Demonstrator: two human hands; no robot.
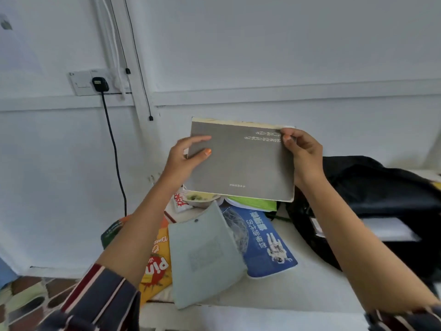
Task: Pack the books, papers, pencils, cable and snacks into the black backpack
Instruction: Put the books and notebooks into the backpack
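Observation:
A grey book (241,163) is held up in the air above the white table (298,290). My left hand (183,158) grips its left edge, thumb on the cover. At the book's upper right corner my right hand (303,151) pinches it. The black backpack (381,199) lies to the right on the table, with white papers (386,229) showing in its opening. Below the grey book lie a pale green folder (205,256), a blue book (265,240), a green book (253,203), a yellow snack bag (157,263) and a red-and-white snack packet (180,201).
A black plug (100,84) sits in a wall socket at the left, its cable (117,158) hanging down behind the table. A dark green packet (109,231) pokes out behind my left forearm. Patterned floor (28,295) shows at the lower left.

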